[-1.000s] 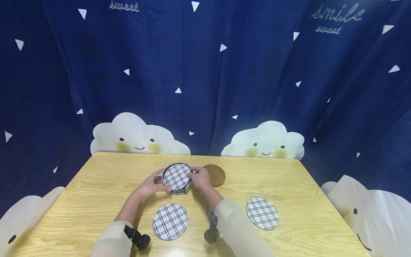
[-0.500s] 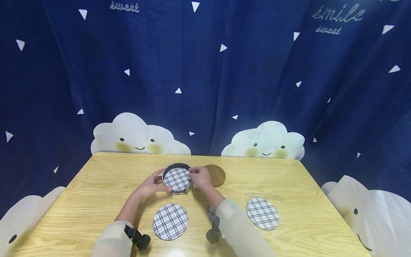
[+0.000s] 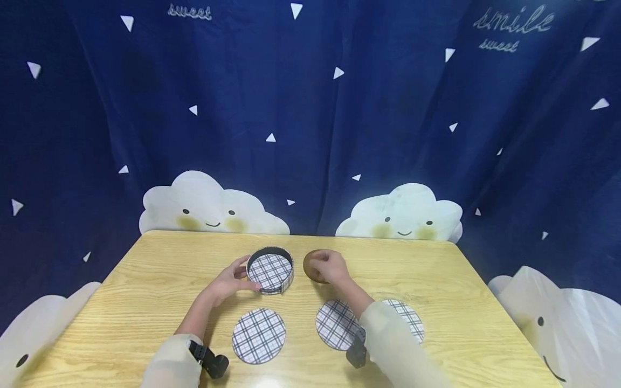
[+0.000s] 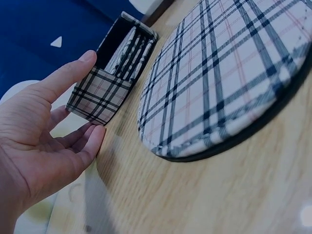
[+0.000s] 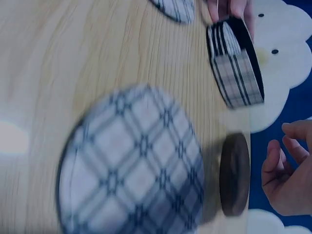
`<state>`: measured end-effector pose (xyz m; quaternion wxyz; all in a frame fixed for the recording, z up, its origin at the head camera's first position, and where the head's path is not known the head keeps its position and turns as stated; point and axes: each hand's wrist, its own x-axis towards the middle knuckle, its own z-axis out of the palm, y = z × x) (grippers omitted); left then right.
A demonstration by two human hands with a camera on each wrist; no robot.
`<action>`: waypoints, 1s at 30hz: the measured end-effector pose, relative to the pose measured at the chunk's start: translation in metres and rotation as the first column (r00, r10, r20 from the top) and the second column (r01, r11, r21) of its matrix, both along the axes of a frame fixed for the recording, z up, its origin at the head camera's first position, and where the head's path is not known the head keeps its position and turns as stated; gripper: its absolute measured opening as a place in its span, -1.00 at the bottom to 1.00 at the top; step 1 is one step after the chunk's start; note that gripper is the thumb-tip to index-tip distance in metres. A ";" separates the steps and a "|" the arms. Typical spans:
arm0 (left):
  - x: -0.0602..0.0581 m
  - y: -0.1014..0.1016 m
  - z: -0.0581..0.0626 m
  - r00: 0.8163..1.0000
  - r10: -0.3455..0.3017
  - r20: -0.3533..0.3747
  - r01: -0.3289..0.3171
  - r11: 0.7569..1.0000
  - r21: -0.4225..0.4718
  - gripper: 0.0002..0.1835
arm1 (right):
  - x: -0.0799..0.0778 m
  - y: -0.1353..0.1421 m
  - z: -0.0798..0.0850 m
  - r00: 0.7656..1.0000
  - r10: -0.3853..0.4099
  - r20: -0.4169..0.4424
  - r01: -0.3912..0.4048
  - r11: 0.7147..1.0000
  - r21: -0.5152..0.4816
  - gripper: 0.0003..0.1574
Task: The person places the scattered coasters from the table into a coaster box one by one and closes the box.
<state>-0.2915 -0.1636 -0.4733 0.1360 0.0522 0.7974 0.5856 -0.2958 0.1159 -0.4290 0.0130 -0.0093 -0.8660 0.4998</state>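
Observation:
A round plaid coaster holder (image 3: 287, 279) with a notch in its wall stands at the back of the table. Several plaid coasters (image 4: 127, 54) lie stacked inside it. My left hand (image 3: 230, 283) grips its left side, thumb at the notch and fingers around the wall. Right of the holder lies a brown round disc (image 5: 235, 175), partly hidden in the head view. Over that disc hovers my right hand (image 3: 331, 267); the right wrist view has its loosely curled fingers apart from the disc, holding nothing.
Three loose plaid coasters lie toward the front of the wooden table (image 3: 145, 302): a left one (image 3: 259, 335), a middle one (image 3: 337, 324) and a right one (image 3: 406, 318) partly behind the right sleeve. A dark blue curtain (image 3: 310, 108) hangs behind the table's back edge.
The top plaid coaster has dropped from the rim down into the holder. My right hand has left the holder and moved right, over the brown disc. My left hand has stayed put.

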 end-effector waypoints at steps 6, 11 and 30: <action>0.003 -0.003 0.004 1.000 0.003 0.001 -0.003 1.000 -0.016 0.10 | 0.002 0.035 0.004 1.000 -0.004 0.001 0.004 0.999 0.046 -0.70; 0.005 -0.003 0.008 1.000 -0.001 0.005 0.001 0.999 -0.033 0.10 | 0.004 0.066 0.007 0.999 -0.018 0.041 0.013 0.995 0.100 -0.62; 0.002 0.002 0.005 1.000 -0.020 -0.005 0.020 1.000 -0.004 0.09 | 0.023 0.160 -0.007 0.989 0.056 0.137 -0.088 0.966 0.243 -0.57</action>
